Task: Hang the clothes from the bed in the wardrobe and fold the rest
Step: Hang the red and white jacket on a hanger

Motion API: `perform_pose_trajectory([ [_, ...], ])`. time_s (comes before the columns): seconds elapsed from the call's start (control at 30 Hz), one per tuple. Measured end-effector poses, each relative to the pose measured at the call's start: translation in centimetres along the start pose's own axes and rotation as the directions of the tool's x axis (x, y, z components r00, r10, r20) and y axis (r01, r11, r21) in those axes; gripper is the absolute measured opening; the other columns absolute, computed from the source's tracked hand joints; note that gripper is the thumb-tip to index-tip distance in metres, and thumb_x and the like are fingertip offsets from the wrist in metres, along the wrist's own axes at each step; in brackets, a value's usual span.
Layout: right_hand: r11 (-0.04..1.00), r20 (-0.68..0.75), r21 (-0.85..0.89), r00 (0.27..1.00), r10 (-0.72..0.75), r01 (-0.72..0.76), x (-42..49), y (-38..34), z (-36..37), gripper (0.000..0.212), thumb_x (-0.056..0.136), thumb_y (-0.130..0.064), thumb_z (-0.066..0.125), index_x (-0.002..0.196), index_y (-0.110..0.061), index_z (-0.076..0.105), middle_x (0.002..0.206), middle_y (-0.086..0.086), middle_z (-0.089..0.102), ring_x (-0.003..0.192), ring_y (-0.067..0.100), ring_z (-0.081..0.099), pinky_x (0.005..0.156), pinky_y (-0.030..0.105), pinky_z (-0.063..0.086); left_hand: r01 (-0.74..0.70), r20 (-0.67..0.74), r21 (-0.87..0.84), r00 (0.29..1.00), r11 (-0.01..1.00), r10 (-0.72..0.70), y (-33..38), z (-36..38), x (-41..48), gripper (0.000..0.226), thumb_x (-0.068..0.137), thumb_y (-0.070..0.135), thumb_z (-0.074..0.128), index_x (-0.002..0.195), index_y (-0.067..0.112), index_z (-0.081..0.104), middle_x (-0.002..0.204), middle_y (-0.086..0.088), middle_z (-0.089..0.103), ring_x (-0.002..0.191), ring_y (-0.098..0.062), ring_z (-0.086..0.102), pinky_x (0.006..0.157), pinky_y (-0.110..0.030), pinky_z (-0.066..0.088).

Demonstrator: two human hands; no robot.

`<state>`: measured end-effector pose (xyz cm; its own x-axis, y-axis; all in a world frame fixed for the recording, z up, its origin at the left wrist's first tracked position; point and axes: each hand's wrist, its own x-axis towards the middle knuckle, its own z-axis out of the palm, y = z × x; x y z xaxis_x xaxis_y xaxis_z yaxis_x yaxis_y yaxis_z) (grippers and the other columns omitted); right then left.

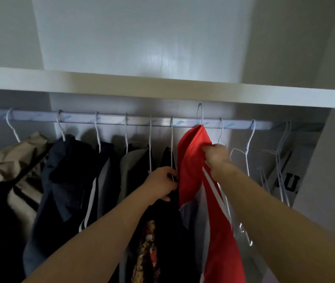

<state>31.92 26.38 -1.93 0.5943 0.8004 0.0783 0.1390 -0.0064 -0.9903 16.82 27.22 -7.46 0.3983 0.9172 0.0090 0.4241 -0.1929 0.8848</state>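
1. I am looking into an open wardrobe: a white shelf runs across it, and a pale rail sits just beneath.
2. The person has both bare arms stretched up towards the rail.
3. The right hand is closed into a fist on the red garment, bunching the fabric just below its top edge.
4. The red garment has white stripes and hangs down between the two arms, right of the rail's middle.
5. Its white wire hook sticks up higher than the neighbouring hooks, with its top above the rail. I cannot tell from here whether it is resting on the rail.
6. The left hand has its fingers curled in at the neck of the black garment, which hangs just left of the red one and touches it. The hand pinches the cloth where the hanger wire comes down.
7. That black garment carries a bright floral print lower down.
8. Further left along the rail, each on a wire hanger, are a grey garment, a dark navy garment and, at the far end, a tan jacket.
9. To the right of the red garment hang empty white wire hangers.
10. Behind them, at the far right, is a grey garment with dark letters.
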Motion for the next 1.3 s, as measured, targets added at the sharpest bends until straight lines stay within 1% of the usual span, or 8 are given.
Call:
perform_pose_trajectory([
  [0.2, 0.997, 0.097, -0.076, 0.995, 0.016, -0.008, 0.8, 2.5, 0.3, 0.015, 0.088, 0.000, 0.046, 0.074, -0.005, 0.051, 0.062, 0.009, 0.047, 0.052, 0.019, 0.044, 0.044, 0.024, 0.036, 0.028, -0.052, -0.095, 0.998, 0.995, -0.033, 0.1, 0.9, 0.5, 0.017, 0.086, 0.007, 0.057, 0.094, 0.021, 0.057, 0.072, -0.004, 0.057, 0.054, -0.009, 0.051, 0.038, -0.017, 0.044],
  [0.37, 0.992, 0.100, -0.126, 0.995, -0.017, 0.029, 1.1, 3.8, 1.4, 0.015, 0.089, -0.006, 0.044, 0.095, 0.000, 0.056, 0.080, 0.014, 0.055, 0.071, 0.027, 0.054, 0.065, 0.034, 0.046, 0.017, -0.116, -0.094, 0.993, 0.995, -0.027, -0.3, 0.9, 0.6, 0.018, 0.087, 0.009, 0.056, 0.081, 0.026, 0.058, 0.068, -0.002, 0.058, 0.052, -0.008, 0.052, 0.037, -0.015, 0.042],
  [0.5, 0.969, 0.043, -0.214, 0.992, -0.117, 0.123, 0.0, 5.2, 1.6, 0.027, 0.093, -0.022, 0.050, 0.107, 0.001, 0.055, 0.093, 0.011, 0.056, 0.088, 0.026, 0.055, 0.080, 0.035, 0.045, -0.037, -0.170, 0.000, 0.985, 0.999, 0.036, -0.8, 1.5, 0.5, 0.011, 0.090, 0.016, 0.054, 0.091, 0.025, 0.059, 0.069, 0.002, 0.057, 0.058, -0.008, 0.055, 0.041, -0.018, 0.046],
  [0.63, 0.953, 0.035, -0.258, 0.988, -0.152, 0.156, -2.1, 6.8, 1.5, 0.032, 0.092, -0.029, 0.055, 0.115, -0.007, 0.051, 0.097, 0.005, 0.058, 0.085, 0.018, 0.054, 0.072, 0.024, 0.038, -0.079, -0.258, 0.138, 0.960, 0.987, 0.113, -1.3, 2.1, -0.2, 0.012, 0.091, 0.025, 0.052, 0.098, 0.033, 0.056, 0.081, 0.005, 0.061, 0.071, -0.013, 0.060, 0.066, -0.031, 0.054],
  [0.83, 0.923, -0.018, -0.332, 0.977, -0.214, 0.196, -6.1, 8.7, 1.0, 0.024, 0.095, -0.028, 0.049, 0.107, -0.007, 0.055, 0.086, 0.005, 0.061, 0.079, 0.021, 0.057, 0.065, 0.026, 0.036, -0.162, -0.330, 0.153, 0.921, 0.975, 0.205, -2.0, 2.9, -2.3, 0.026, 0.086, 0.018, 0.060, 0.112, 0.022, 0.058, 0.088, 0.009, 0.053, 0.080, -0.009, 0.054, 0.072, -0.022, 0.043],
  [1.0, 0.941, -0.111, -0.325, 0.984, -0.138, 0.096, -10.3, 10.2, 0.6, 0.023, 0.095, -0.031, 0.048, 0.098, -0.010, 0.058, 0.076, -0.002, 0.057, 0.073, 0.017, 0.053, 0.063, 0.024, 0.033, -0.205, -0.347, 0.073, 0.912, 0.976, 0.217, -2.4, 3.1, -4.8, 0.016, 0.081, 0.010, 0.065, 0.096, 0.017, 0.066, 0.101, -0.001, 0.043, 0.086, -0.011, 0.050, 0.082, -0.014, 0.036],
  [1.13, 0.953, -0.202, -0.303, 0.978, -0.043, -0.021, -15.1, 12.0, 0.0, 0.023, 0.095, -0.034, 0.046, 0.093, -0.013, 0.056, 0.089, 0.006, 0.061, 0.089, 0.027, 0.058, 0.072, 0.030, 0.041, -0.265, -0.289, 0.003, 0.923, 0.964, 0.254, -3.4, 3.7, -8.3, 0.014, 0.081, 0.009, 0.064, 0.088, 0.022, 0.061, 0.100, -0.002, 0.047, 0.079, -0.011, 0.050, 0.071, -0.009, 0.032],
  [1.3, 0.970, -0.348, -0.164, 0.930, 0.114, -0.180, -21.4, 14.7, -2.2, 0.014, 0.092, -0.030, 0.051, 0.092, -0.017, 0.056, 0.084, -0.003, 0.059, 0.083, 0.018, 0.053, 0.070, 0.024, 0.038, -0.263, -0.173, -0.080, 0.954, 0.961, 0.246, -5.3, 6.5, -13.5, 0.012, 0.078, 0.003, 0.062, 0.088, 0.010, 0.064, 0.085, -0.008, 0.056, 0.080, -0.023, 0.054, 0.074, -0.020, 0.037],
])
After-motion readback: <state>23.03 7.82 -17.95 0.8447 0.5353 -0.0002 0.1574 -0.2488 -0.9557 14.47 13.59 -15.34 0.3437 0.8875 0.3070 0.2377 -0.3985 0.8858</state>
